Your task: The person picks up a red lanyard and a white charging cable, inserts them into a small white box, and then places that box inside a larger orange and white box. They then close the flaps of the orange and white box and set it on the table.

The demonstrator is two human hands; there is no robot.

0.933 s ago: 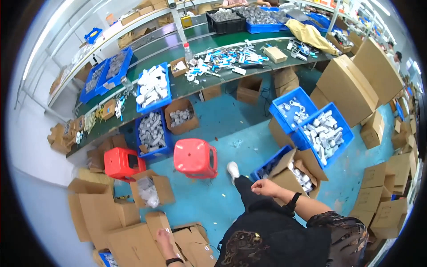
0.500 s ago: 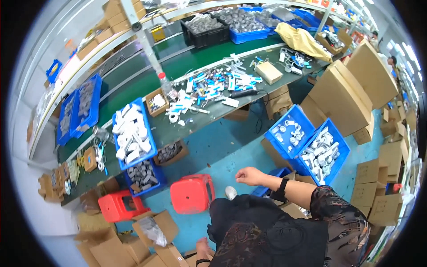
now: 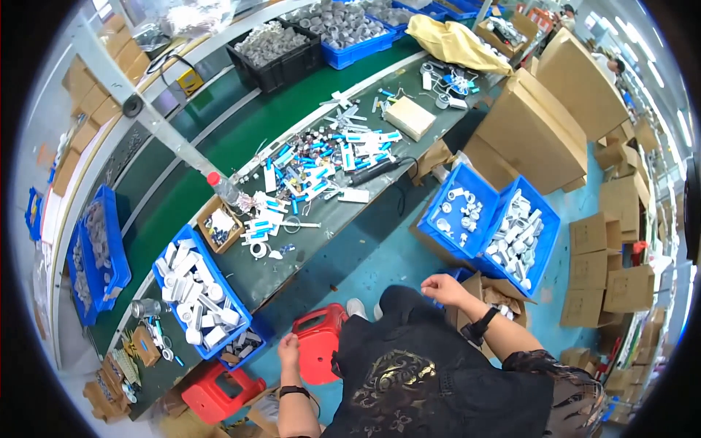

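My left hand (image 3: 290,351) hovers over the red plastic stool (image 3: 318,356), its fingers loosely curled closed and no object showing in it. On the right, my right hand (image 3: 442,289) is held in front of my dark apron, fingers bent in and visibly empty. Both wrists wear black bands. Nearest to the right hand is an open carton (image 3: 511,306) with brownish material in it. Beyond that stand two blue bins, one with a few white round parts (image 3: 467,212), the other heaped with white and grey plastic parts (image 3: 520,237).
The green workbench (image 3: 310,252) holds a pile of blue-and-white parts (image 3: 321,164), a cream block (image 3: 410,118) and a blue bin of white pieces (image 3: 197,296). A second red stool (image 3: 219,394) stands lower left. Large cardboard boxes (image 3: 522,135) stand at the right.
My body has moved nearer the bench and the view has turned. The left hand has come up beside the stool. The right hand stays raised, its fingers still bent.
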